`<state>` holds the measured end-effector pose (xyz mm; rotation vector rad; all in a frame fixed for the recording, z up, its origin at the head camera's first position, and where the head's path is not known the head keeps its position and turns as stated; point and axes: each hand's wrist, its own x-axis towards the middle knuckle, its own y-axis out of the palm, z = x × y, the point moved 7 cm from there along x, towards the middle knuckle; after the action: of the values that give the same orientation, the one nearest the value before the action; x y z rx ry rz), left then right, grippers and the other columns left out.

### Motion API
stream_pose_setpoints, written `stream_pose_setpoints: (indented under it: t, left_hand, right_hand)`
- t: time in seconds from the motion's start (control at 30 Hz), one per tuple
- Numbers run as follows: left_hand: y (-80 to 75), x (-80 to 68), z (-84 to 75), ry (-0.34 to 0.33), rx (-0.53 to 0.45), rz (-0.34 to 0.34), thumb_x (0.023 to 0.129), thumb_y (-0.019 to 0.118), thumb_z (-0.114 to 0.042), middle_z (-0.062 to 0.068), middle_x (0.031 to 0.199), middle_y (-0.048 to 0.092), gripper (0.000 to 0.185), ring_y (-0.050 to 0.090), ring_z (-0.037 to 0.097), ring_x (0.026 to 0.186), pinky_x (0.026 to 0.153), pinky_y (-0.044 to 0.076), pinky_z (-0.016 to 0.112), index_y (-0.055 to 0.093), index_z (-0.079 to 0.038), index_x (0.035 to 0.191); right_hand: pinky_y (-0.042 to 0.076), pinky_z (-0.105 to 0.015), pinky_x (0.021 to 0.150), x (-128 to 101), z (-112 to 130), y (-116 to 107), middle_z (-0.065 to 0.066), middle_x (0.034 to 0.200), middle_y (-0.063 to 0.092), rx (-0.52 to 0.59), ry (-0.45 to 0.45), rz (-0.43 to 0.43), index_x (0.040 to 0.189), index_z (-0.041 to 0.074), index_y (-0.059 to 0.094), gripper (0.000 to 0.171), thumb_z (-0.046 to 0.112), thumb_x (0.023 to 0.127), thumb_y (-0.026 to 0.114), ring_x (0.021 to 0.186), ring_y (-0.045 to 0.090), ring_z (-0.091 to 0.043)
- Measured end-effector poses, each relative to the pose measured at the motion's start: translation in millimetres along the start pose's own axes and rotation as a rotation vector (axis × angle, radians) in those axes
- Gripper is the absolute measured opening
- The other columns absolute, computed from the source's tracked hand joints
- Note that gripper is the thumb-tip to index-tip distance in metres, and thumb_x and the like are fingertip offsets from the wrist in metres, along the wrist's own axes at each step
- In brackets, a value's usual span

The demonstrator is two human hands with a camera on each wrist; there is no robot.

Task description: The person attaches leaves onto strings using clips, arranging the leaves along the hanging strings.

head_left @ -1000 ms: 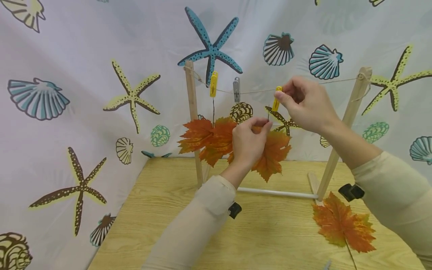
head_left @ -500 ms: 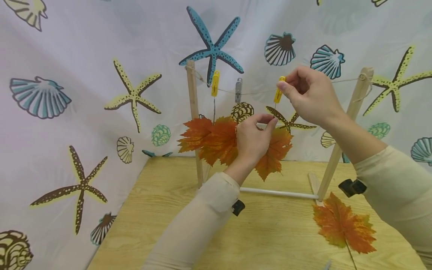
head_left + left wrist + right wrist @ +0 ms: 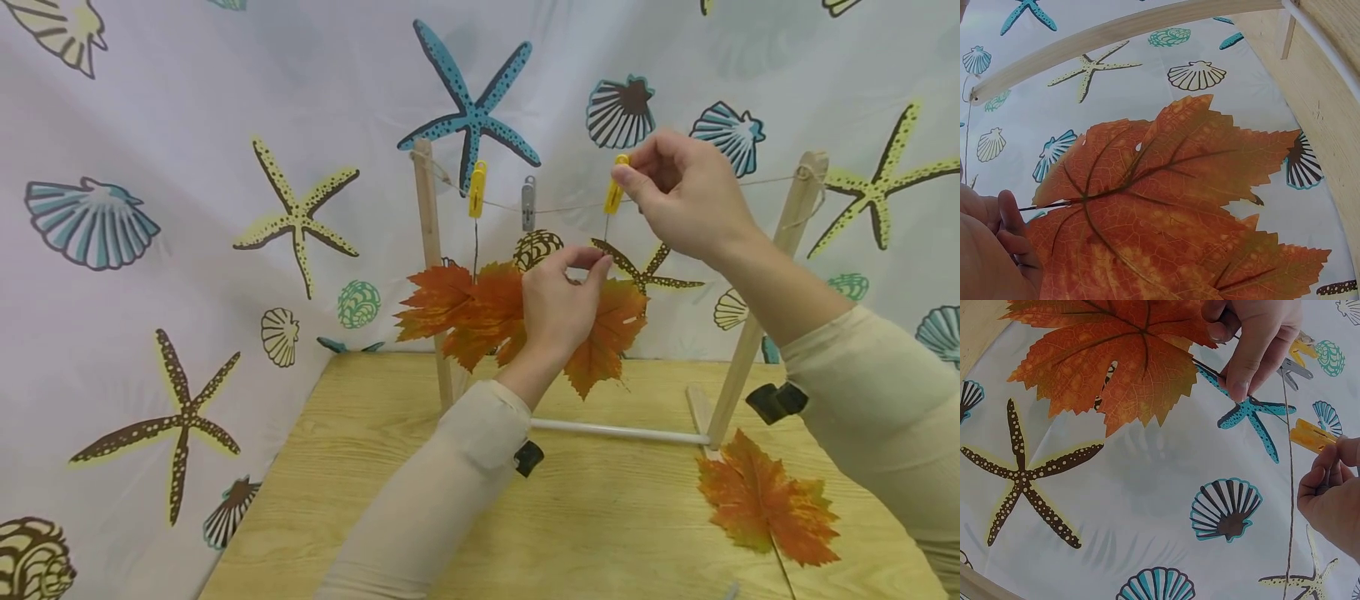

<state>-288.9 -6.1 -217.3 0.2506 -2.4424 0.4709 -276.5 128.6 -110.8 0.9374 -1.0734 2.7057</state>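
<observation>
A string [image 3: 570,205] runs between two wooden posts [image 3: 427,250] of a small rack. My right hand [image 3: 675,196] pinches a yellow clothespin [image 3: 615,193] on that string; the pin shows too in the right wrist view [image 3: 1313,436]. My left hand [image 3: 558,304] pinches the thin stem of an orange maple leaf [image 3: 607,333] just below the pin, and the leaf fills the left wrist view [image 3: 1166,206]. A second orange leaf [image 3: 457,304] hangs from another yellow clothespin [image 3: 476,188] at the left. A grey clothespin [image 3: 528,202] sits bare between the two.
A third orange leaf [image 3: 765,500] lies on the wooden table [image 3: 360,483] by the right post [image 3: 772,275]. A white rod [image 3: 615,432] joins the rack's feet. A sea-print curtain [image 3: 187,208] hangs behind and to the left.
My right hand and its yellow clothespin have risen along with the string. My left hand lifted the leaf slightly, bringing the stem up toward the pin.
</observation>
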Motion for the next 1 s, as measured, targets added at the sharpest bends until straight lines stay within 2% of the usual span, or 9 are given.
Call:
stream_pose_setpoints:
  t: [0.17,0.4,0.73,1.0]
  left_hand:
    - [-1.5,2.4,2.9,0.002,-0.004,-0.011,0.094,0.072,-0.026,0.002,0.093,0.078,0.018,0.07,0.014,0.076,0.065,0.054,0.02,0.078,-0.01,0.097]
    - [-4.6,4.2,6.0,0.017,-0.002,-0.024,0.094,0.071,-0.026,0.002,0.093,0.077,0.017,0.069,0.016,0.086,0.073,0.052,0.025,0.078,-0.01,0.098]
    - [-6.0,7.7,5.4,0.017,-0.022,-0.025,0.094,0.072,-0.025,0.002,0.094,0.078,0.017,0.067,0.013,0.073,0.064,0.051,0.019,0.077,-0.01,0.099]
    - [-11.2,10.6,4.2,0.031,-0.035,-0.059,0.093,0.073,-0.024,0.002,0.093,0.078,0.017,0.065,0.013,0.067,0.06,0.049,0.018,0.078,-0.009,0.098]
  right_hand:
    - [0.041,-0.023,0.057,3,3,5,-0.001,0.083,0.061,-0.011,-0.008,0.017,0.102,0.006,0.064,0.024,0.03,0.099,0.062,0.067,0.052,-0.015]
    - [0.039,-0.023,0.058,10,5,8,0.001,0.082,0.061,-0.024,-0.002,0.018,0.103,0.006,0.064,0.026,0.032,0.099,0.062,0.067,0.051,-0.014]
    - [0.038,-0.026,0.058,13,5,15,-0.003,0.085,0.06,-0.043,0.022,0.062,0.102,0.006,0.063,0.025,0.031,0.1,0.061,0.068,0.05,-0.017]
    - [0.04,-0.026,0.064,13,5,22,-0.005,0.093,0.064,-0.051,0.041,0.121,0.103,0.007,0.066,0.026,0.032,0.099,0.063,0.075,0.053,-0.018]
